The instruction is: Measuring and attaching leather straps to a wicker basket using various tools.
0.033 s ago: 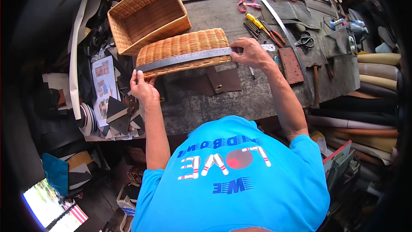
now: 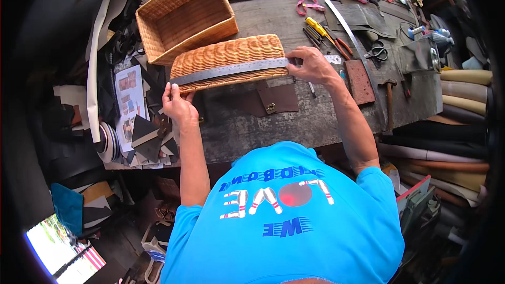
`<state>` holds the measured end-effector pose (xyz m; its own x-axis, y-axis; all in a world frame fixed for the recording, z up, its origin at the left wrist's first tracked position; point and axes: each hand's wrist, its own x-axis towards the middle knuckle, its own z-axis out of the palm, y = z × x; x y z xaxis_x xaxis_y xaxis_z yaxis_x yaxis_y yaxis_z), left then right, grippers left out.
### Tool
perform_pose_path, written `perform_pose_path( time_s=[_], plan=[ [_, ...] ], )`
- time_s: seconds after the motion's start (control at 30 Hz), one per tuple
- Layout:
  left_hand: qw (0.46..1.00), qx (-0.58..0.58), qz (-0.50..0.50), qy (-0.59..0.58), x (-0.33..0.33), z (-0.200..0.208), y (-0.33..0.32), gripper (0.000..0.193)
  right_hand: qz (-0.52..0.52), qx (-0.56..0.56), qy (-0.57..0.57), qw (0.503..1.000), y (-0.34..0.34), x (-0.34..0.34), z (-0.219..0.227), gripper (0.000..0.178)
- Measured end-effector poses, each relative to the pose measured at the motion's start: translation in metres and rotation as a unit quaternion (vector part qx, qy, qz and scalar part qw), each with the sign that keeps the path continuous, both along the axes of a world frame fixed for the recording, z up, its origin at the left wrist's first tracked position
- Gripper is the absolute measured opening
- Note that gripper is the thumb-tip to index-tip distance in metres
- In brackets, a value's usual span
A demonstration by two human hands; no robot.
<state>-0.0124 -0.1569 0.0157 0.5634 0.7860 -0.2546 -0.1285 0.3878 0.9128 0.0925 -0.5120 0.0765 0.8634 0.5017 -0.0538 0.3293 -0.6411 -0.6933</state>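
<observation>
A long, ribbed wicker piece [image 2: 229, 50] lies tilted in front of me at the table's middle. Along its near side runs a flat grey metal ruler [image 2: 231, 70]. My left hand [image 2: 181, 109] is closed at the left end, thumb on the ruler and fingers against the wicker's lower edge. At the other end my right hand [image 2: 315, 68] pinches the ruler's tip beside the wicker corner. Just behind stands an open rectangular wicker basket [image 2: 213, 37], tipped toward me. Nearer, a dark brown leather piece [image 2: 284, 98] with a brass-coloured clasp lies flat on the table.
Right of my hand lie a reddish brick [image 2: 360, 82], a hammer [image 2: 389, 102], scissors [image 2: 377, 51] and a long metal strip [image 2: 347, 26]. Orange-handled pliers [image 2: 343, 46] rest farther back. Leather scraps [image 2: 146, 131] crowd the left edge; material rolls [image 2: 465, 88] are stacked at right.
The whole view has shifted slightly, the table things appearing a little farther right. Both hands keep the same hold on the ruler and wicker piece.
</observation>
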Motion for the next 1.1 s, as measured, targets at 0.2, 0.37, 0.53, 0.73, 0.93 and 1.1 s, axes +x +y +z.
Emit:
perform_pose_path(
  time_s=[0.2,0.37,0.53,0.73,0.93,1.1],
  plan=[
    [1.000,-0.017,-0.003,-0.010,-0.001,0.005,-0.008,0.025,0.004,-0.016,-0.006,1.000,0.000,-0.004,0.001,0.036],
    [1.000,-0.028,0.002,0.002,0.000,0.006,-0.009,0.024,0.003,-0.024,-0.029,0.999,0.001,-0.004,-0.005,0.034],
    [0.999,-0.032,0.004,-0.008,-0.001,0.010,-0.010,0.024,0.014,-0.029,-0.050,0.998,0.001,-0.004,-0.001,0.035],
    [1.000,-0.021,0.014,-0.002,0.000,0.007,-0.010,0.024,0.010,-0.036,-0.051,0.998,0.000,-0.005,-0.001,0.038],
    [1.000,-0.028,0.006,-0.010,-0.001,0.011,-0.012,0.024,0.013,-0.053,-0.051,0.997,0.001,-0.006,0.002,0.039],
    [0.999,-0.033,0.008,-0.009,0.003,0.021,-0.016,0.021,0.002,-0.044,-0.056,0.997,0.002,-0.007,0.004,0.034]
  ],
)
